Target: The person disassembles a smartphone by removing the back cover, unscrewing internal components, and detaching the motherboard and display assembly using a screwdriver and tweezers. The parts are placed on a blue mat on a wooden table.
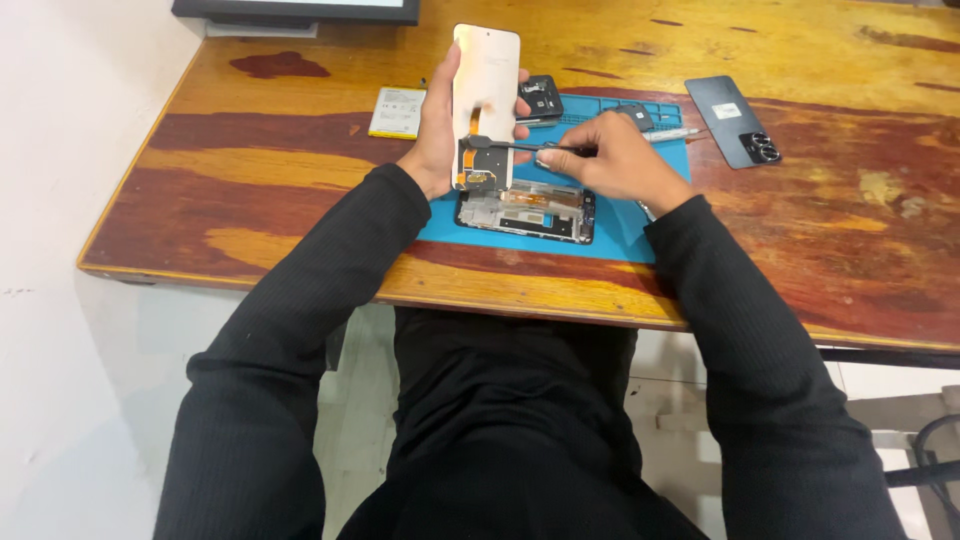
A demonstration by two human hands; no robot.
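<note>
My left hand (pixel 436 130) holds a detached phone screen panel (pixel 485 85) upright, its metallic back facing me, above a blue work mat (pixel 620 235). My right hand (pixel 610 160) grips a thin dark tool (pixel 505 145) whose tip touches the lower back of the panel near its flex cable. Below the panel, an opened phone frame (pixel 525 213) with exposed parts lies flat on the mat.
On the wooden table (pixel 300 170) lie a white-labelled battery (pixel 397 111) at the left, a dark phone back cover (pixel 735 122) with camera rings at the right, and small dark phone parts (pixel 542 98) behind the panel. A monitor base (pixel 300 12) stands at the far edge.
</note>
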